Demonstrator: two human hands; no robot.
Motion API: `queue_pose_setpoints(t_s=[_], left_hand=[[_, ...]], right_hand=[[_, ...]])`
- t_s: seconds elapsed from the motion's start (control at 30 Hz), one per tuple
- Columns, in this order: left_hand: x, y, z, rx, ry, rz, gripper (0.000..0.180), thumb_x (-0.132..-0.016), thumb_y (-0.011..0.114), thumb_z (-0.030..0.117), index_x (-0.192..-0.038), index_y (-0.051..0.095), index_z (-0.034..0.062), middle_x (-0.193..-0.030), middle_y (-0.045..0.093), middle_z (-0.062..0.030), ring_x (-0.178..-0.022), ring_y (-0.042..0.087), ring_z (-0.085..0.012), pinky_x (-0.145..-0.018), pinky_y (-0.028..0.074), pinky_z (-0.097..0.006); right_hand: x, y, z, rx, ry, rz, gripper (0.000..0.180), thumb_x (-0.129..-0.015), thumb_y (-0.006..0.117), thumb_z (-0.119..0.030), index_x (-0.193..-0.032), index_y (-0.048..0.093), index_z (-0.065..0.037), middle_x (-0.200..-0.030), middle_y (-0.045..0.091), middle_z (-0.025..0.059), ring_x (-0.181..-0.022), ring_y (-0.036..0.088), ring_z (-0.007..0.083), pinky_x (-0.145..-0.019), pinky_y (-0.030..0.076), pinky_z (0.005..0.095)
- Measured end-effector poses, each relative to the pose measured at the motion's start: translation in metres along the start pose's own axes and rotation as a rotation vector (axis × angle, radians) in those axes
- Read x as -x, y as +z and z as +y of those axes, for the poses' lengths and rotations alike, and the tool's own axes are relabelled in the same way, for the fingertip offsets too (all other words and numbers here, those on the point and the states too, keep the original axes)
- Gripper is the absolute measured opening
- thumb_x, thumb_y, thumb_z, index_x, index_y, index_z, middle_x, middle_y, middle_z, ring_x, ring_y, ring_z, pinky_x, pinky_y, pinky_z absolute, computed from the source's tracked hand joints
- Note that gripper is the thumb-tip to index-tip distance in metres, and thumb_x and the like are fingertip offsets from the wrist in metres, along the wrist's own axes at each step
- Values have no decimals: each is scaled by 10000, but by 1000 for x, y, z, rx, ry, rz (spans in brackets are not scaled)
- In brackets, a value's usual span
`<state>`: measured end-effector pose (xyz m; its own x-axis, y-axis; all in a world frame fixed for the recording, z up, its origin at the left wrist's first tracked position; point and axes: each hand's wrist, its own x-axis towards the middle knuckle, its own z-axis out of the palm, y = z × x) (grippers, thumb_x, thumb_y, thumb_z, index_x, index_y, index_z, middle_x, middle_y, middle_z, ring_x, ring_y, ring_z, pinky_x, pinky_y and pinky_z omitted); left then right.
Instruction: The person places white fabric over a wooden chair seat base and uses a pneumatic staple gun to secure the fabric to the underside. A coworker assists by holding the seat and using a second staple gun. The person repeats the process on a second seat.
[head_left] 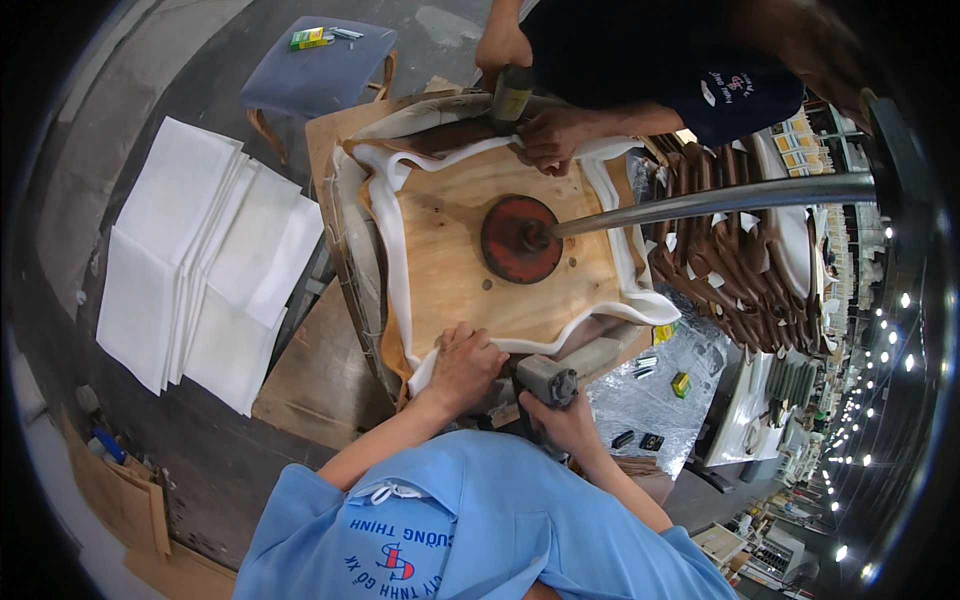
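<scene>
Fabric edge [425,372] is pinched flat onto the plywood seat base [455,265] by your left hand [462,365], keeping it taut. Your right hand [560,415] grips the staple gun [548,383] beside it.

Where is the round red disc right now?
In the head view, the round red disc sits near the middle of the wooden panel, at the end of the metal bar coming from the right, between the two workers' hands.

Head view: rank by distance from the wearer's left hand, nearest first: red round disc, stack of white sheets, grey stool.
From the left hand:
1. Red round disc, just ahead on the wooden board.
2. Stack of white sheets, out to the left on the floor.
3. Grey stool, far ahead at the top.
</scene>
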<state>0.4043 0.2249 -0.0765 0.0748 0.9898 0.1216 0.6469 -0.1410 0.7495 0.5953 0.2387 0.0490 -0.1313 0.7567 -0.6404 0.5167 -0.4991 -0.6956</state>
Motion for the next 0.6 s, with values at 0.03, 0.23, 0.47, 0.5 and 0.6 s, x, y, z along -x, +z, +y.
queue_pose_setpoints(t_s=[0.03, 0.23, 0.47, 0.5, 0.6], left_hand=[[0, 0, 0, 0, -10, -21, 191, -975, 749, 260, -867, 757, 102, -1011, 656, -70, -1081, 573, -308, -960, 411, -476], [-1, 3, 0, 46, -40, -13, 174, -978, 739, 230, -864, 748, 99, -1002, 655, -77, -1060, 582, -310, -951, 413, -474], [-3, 3, 0, 10, -37, -19, 164, -981, 726, 218, -892, 759, 85, -1013, 663, -80, -1073, 588, -307, -961, 411, -466], [-3, 3, 0, 8, -34, -16, 162, -980, 724, 215, -895, 760, 83, -1015, 663, -82, -1075, 589, -306, -963, 411, -467], [-2, 5, -1, 22, -29, 20, 135, -970, 733, 190, -869, 739, 101, -988, 635, -85, -1063, 576, -314, -937, 412, -483]], right_hand=[[-1, 0, -1, 22, 17, 2, 326, -973, 855, -185, -1197, 740, 22, -823, 722, 18, -619, 639, 95, -566, 530, 286], [-8, 3, -4, 59, 77, 11, 422, -963, 870, -202, -1290, 723, 19, -837, 728, 25, -614, 638, 94, -565, 533, 290], [-14, 6, -8, 111, 95, 17, 540, -944, 886, -210, -1399, 690, 5, -853, 730, 30, -615, 637, 92, -561, 530, 291], [-15, 6, -8, 136, 117, 12, 553, -940, 888, -209, -1409, 684, 4, -858, 731, 30, -614, 637, 91, -560, 529, 291], [-17, 8, -7, 154, 157, 23, 552, -929, 890, -208, -1393, 690, 13, -902, 762, 63, -657, 683, 123, -599, 560, 313]])
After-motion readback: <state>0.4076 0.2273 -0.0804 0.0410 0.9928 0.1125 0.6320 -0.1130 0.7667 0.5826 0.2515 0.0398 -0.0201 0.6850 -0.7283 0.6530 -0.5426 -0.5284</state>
